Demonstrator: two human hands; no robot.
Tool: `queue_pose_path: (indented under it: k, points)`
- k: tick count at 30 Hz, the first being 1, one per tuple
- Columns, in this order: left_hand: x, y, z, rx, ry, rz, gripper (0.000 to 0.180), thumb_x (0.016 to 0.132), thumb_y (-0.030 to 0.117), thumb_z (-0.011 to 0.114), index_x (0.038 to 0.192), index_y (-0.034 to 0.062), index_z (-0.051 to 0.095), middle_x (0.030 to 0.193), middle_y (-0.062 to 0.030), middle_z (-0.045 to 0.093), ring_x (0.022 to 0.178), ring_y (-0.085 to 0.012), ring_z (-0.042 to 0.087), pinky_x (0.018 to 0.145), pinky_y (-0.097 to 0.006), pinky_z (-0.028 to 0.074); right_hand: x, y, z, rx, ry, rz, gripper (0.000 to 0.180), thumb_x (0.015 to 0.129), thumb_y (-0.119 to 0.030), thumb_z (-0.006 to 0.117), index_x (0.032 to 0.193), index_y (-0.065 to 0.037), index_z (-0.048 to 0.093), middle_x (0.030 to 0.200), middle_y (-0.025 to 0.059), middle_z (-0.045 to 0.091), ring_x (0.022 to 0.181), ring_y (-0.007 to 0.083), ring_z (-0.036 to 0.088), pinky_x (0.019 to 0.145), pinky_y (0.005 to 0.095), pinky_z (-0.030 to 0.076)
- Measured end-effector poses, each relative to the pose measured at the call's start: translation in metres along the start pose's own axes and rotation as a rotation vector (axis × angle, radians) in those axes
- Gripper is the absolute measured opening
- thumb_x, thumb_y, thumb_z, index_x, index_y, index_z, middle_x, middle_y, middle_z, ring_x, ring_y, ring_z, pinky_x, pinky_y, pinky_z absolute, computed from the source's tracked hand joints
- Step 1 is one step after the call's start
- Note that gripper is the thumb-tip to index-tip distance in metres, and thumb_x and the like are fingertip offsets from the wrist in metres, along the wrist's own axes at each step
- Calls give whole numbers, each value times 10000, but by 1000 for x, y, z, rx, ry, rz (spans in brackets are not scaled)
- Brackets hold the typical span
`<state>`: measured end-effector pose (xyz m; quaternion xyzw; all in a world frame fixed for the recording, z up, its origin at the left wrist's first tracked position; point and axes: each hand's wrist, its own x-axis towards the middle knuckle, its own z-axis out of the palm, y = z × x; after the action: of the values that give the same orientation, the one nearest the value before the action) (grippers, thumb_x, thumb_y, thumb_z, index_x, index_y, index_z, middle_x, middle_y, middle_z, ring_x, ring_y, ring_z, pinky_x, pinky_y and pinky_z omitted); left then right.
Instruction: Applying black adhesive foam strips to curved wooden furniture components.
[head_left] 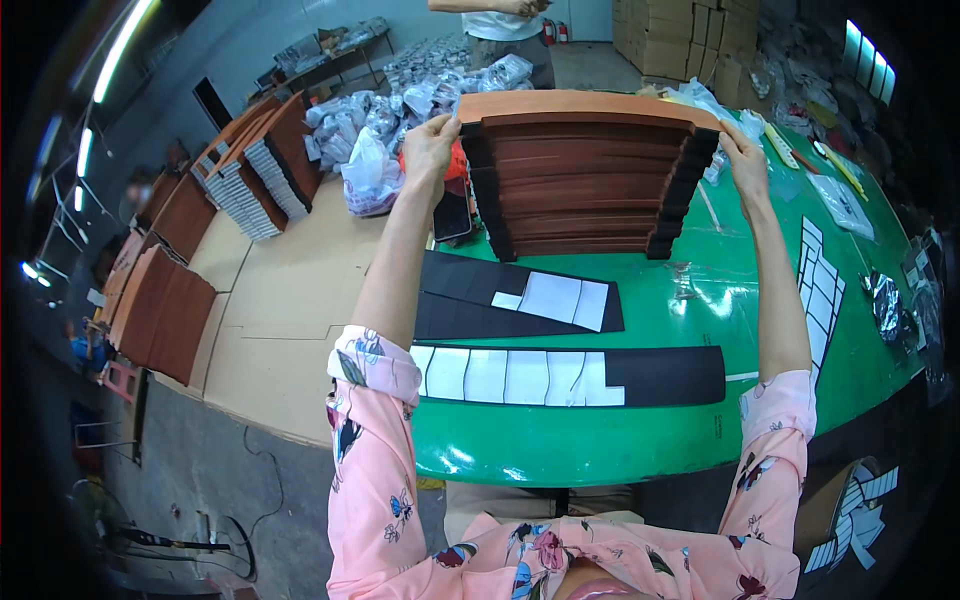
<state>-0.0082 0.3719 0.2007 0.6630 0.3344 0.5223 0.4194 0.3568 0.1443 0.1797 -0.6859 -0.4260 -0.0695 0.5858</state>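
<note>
Stack of brown boards (585, 180) is gripped at its two ends by left hand (430, 145) and right hand (745, 160), both closed on it, long axis left-right, held equally far ahead over green surface (700, 420), black strips (570, 375) lying nearer.

- The stack of panels (585, 180) is made of brown, wood-look boards with black foam ends. They lie one over another in steps, like a fan, on the far part of the green table (700, 300).
- The top panel (590, 105) is lighter orange-brown. It lies along the far edge of the stack, held at both ends.
- The left hand (430, 145) grips its left end, and the right hand (745, 160) grips its right end.
</note>
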Motion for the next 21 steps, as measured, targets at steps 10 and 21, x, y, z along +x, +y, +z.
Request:
queue_pose_path:
  k: [10,21]
  points:
    - [5,-13,6,84,-14,-68,305,831,216,639,1025,-18,666,842,-36,668,751,-89,571,699,-269,440,14,14,11,-21,-30,112,356,873,-202,567,1211,-90,584,1125,70,638,965,131,598,834,265,450]
    - [1,-26,7,184,-3,59,316,871,263,585,1053,16,660,767,-62,661,685,-102,571,658,-282,446,11,24,15,-25,13,51,345,884,-205,554,1198,-65,588,1187,99,607,1100,180,558,933,287,409]
